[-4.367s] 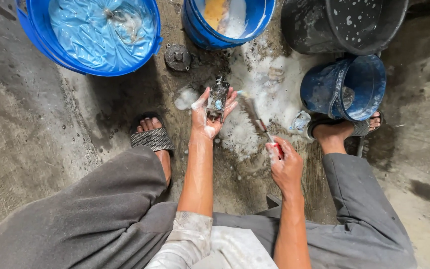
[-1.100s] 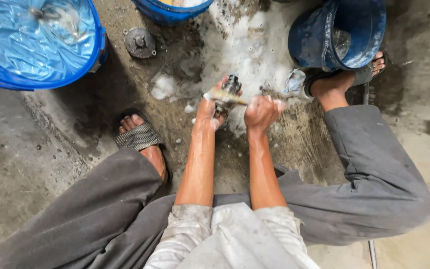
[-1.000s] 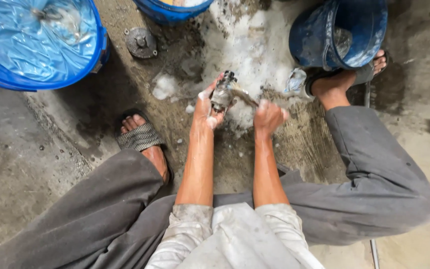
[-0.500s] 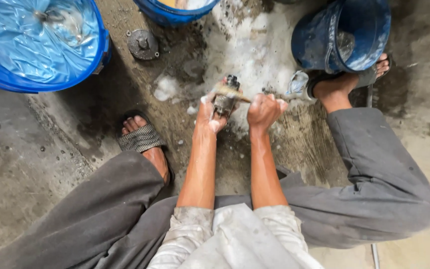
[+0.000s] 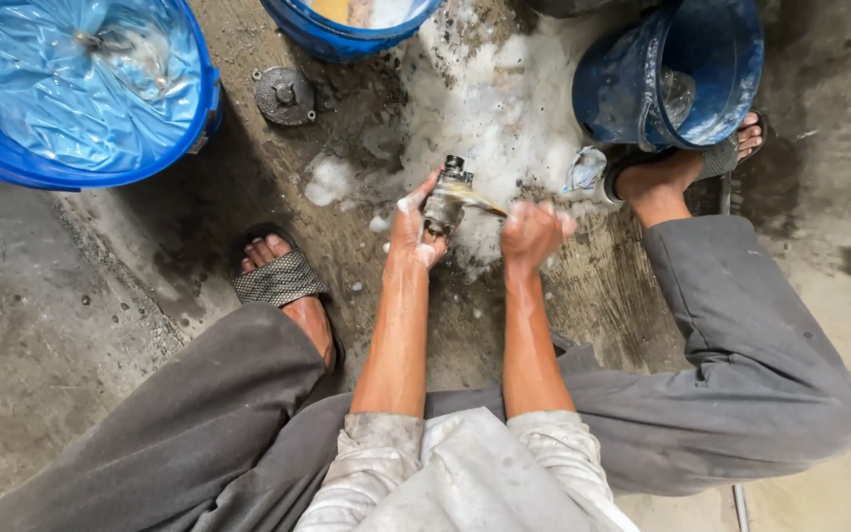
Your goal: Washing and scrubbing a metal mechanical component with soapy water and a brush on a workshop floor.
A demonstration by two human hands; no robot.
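L hand [image 5: 416, 222] grips our small sudsy metal part [image 5: 443, 197]; R hand [image 5: 532, 232], just beside, fisted on brush [image 5: 477, 201] w/ foam.

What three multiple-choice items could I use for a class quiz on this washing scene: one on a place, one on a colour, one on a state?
1. Where does the round metal disc lie?
A. in a bucket
B. on the floor between the tub and the top bucket
C. on the person's knee

2. What colour is the tub at top left?
A. blue
B. red
C. white

3. What does the left hand do?
A. rests empty
B. grips a sandal
C. holds a small metal part

Answers: 1 B, the disc sits on bare floor beside the tub. 2 A, its rim is blue. 3 C, its fingers wrap the part while the right hand works a brush at it.
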